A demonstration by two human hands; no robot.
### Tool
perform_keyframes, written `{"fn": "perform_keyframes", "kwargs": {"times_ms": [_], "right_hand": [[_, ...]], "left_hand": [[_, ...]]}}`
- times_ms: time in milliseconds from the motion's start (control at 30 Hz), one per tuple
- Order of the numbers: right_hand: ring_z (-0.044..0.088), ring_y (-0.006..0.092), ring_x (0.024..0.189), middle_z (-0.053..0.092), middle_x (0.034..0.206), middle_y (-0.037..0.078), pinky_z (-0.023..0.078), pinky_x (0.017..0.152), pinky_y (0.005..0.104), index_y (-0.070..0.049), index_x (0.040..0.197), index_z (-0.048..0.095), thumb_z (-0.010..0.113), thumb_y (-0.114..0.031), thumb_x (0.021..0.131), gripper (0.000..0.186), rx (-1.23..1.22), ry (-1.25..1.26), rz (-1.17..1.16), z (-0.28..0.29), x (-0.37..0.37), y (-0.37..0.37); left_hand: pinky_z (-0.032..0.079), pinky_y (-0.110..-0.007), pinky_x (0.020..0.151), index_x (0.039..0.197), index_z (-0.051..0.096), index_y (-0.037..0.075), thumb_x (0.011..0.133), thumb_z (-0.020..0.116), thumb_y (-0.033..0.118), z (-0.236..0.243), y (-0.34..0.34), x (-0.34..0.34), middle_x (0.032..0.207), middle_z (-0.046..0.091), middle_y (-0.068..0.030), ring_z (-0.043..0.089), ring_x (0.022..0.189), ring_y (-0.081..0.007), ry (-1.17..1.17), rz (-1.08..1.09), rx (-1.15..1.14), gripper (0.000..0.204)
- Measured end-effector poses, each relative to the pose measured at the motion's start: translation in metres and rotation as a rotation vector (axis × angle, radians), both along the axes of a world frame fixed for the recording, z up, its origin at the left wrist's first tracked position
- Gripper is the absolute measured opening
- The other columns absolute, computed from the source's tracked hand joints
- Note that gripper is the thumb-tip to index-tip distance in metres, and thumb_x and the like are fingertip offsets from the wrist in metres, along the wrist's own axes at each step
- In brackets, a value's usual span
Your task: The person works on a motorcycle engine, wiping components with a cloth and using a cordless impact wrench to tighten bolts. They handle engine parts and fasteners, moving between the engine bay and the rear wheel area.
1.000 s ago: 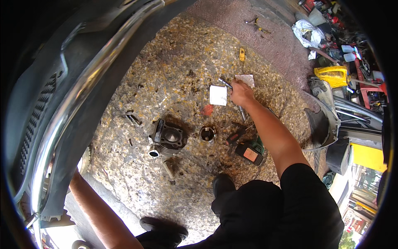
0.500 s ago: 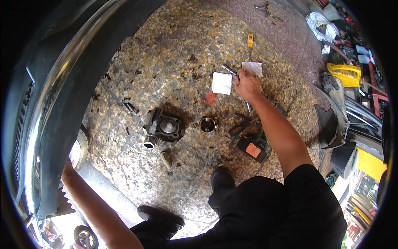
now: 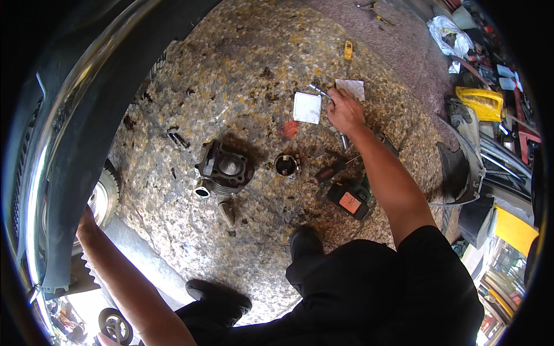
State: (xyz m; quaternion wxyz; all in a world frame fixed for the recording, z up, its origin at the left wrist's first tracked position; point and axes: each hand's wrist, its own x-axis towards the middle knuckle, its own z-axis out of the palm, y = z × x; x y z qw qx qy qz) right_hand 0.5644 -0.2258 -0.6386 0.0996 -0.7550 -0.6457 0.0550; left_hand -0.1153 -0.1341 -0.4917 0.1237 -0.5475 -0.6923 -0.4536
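My right hand [image 3: 345, 114] grips a metal T-handled wrench [image 3: 317, 89] low over the stone floor [image 3: 248, 69], beside two pieces of white paper [image 3: 307, 108]. At far left, my left hand [image 3: 85, 222] reaches behind a dark scooter panel [image 3: 107, 92] near a wheel [image 3: 110, 196], its fingers hidden. Between my arms lie an engine cylinder [image 3: 225, 167], a piston [image 3: 286, 165], small metal parts [image 3: 178, 137], a screwdriver [image 3: 326, 173] and a green power tool with a black battery [image 3: 350, 203].
A yellow tool [image 3: 348, 50] and pliers [image 3: 375, 14] lie farther up. Along the right edge are a yellow container [image 3: 479, 104], a white bag [image 3: 447, 34], piled clutter and curved body panels [image 3: 461, 167]. My shoes [image 3: 306, 242] rest on the floor below.
The camera view has shifted, with the floor items now higher in the picture. My right hand stays on the wrench; my left arm appears slightly farther up behind the panel.
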Motion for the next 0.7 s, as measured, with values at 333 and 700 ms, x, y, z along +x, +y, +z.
{"fn": "perform_keyframes", "kwargs": {"times_ms": [333, 700], "right_hand": [[0.062, 0.0384, 0.093, 0.065, 0.103, 0.015, 0.052, 0.077, 0.0494, -0.012, 0.115, 0.061, 0.059, -0.017, 0.087, 0.028, -0.023, 0.023, -0.082, -0.001, -0.002, 0.001], [0.065, 0.0262, 0.090, 0.066, 0.104, 0.010, 0.052, 0.075, 0.0385, -0.002, 0.116, 0.061, 0.078, -0.026, 0.078, 0.048, -0.019, 0.888, -0.831, 0.014, 0.048, -0.197]], "left_hand": [[0.045, -0.038, 0.103, 0.137, 0.042, 0.003, 0.094, 0.061, 0.030, -0.003, 0.001, -0.001, 0.131, 0.053, -0.0149, 0.055, 0.117, -0.0244, -0.001, -0.021, 0.013, 0.054], [0.044, -0.039, 0.105, 0.140, 0.039, 0.004, 0.096, 0.059, 0.034, -0.013, 0.020, -0.014, 0.135, 0.050, -0.0149, 0.054, 0.119, -0.0247, 0.364, -0.070, 0.073, 0.057]]}}
